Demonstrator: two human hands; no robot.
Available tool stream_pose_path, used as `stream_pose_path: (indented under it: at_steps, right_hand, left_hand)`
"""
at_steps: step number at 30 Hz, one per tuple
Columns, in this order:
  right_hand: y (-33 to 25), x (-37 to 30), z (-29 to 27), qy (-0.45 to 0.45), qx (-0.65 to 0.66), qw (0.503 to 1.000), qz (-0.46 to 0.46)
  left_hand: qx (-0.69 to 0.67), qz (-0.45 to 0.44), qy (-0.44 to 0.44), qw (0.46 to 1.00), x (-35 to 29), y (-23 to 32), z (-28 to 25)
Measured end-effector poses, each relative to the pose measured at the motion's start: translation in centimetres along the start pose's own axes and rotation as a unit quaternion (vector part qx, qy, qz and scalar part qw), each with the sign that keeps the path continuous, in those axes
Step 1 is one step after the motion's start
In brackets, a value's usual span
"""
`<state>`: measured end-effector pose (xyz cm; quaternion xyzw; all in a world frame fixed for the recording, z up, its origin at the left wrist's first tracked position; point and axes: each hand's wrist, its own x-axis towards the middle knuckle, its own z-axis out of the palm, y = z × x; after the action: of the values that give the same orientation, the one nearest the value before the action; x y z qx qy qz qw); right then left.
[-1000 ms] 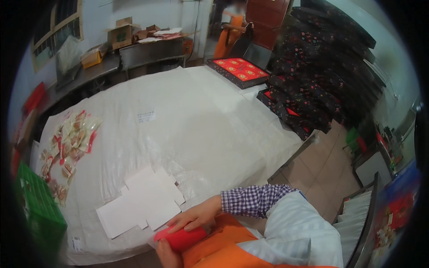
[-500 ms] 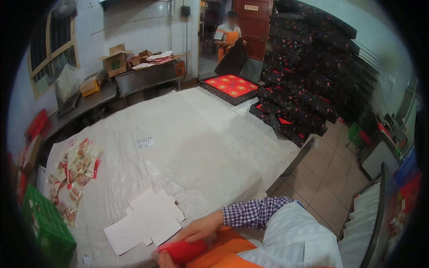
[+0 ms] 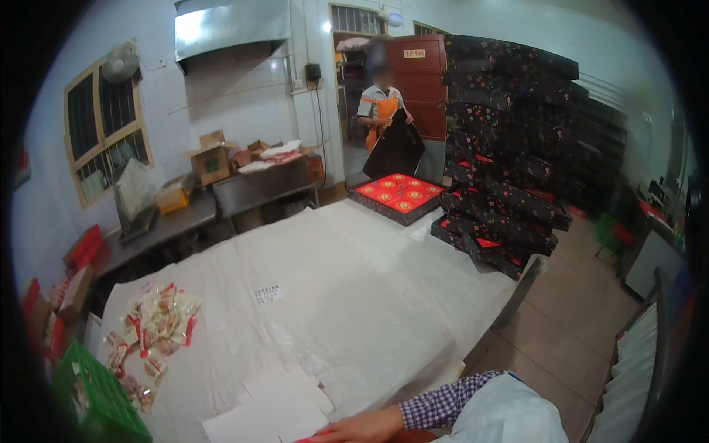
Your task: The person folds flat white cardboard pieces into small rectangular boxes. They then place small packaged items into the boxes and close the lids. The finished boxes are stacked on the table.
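Observation:
At the lower edge, my right hand [image 3: 365, 427] comes in from a checked sleeve, cut off by the picture's rim. A small strip of a smooth red piece [image 3: 316, 437] shows under its fingertips; the rest of that piece is out of view. Just beside the hand lie flat white card blanks [image 3: 277, 406] with tabs, overlapping on the plastic-covered table [image 3: 325, 295]. My left hand is not in view.
Small wrapped packets [image 3: 159, 321] lie in a heap at the table's left, near a green crate [image 3: 96, 399]. At the far end sits an open black box with red contents [image 3: 399, 193], beside tall stacks of floral black boxes [image 3: 509, 133]. A person [image 3: 380, 111] holds a black panel [image 3: 395, 148].
My view has tipped upward, so the hands and red piece sit lower. My left hand and most of the red piece have left the picture. The far person stands more upright.

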<state>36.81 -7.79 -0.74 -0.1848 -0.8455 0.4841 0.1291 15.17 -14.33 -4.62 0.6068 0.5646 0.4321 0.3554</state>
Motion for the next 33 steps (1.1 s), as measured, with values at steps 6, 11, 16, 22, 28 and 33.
stream_pose_path:
  at_steps: [6, 11, 16, 22, 28, 33]
  right_hand:
    - [-0.7, -0.4, 1.1, 0.020, 0.234, 0.969, 0.078]
    - [1.2, -1.1, 0.8, -0.007, 0.028, 0.999, 0.036]
    - [1.7, -1.4, 0.6, -0.021, -0.044, 0.999, 0.021]
    - [1.5, -1.3, 0.4, -0.026, -0.019, 0.999, 0.004]
    - [-0.4, -2.1, -0.1, -0.023, -0.003, 0.999, -0.023]
    - [-1.6, -1.8, -0.3, -0.006, 0.047, 0.997, -0.062]
  left_hand:
    - [0.027, -0.027, -0.012, 0.999, 1.3, 0.1, 0.3]
    - [0.034, -0.042, -0.023, 0.998, 1.7, 0.2, 0.7]
    - [0.039, -0.043, -0.029, 0.998, 1.8, 0.4, 0.7]
    - [0.040, -0.042, -0.039, 0.998, 1.6, 0.4, 0.7]
    - [0.038, -0.038, -0.045, 0.998, 1.1, 0.3, 0.5]
    - [0.039, -0.037, -0.046, 0.998, 0.5, 0.3, 0.1]
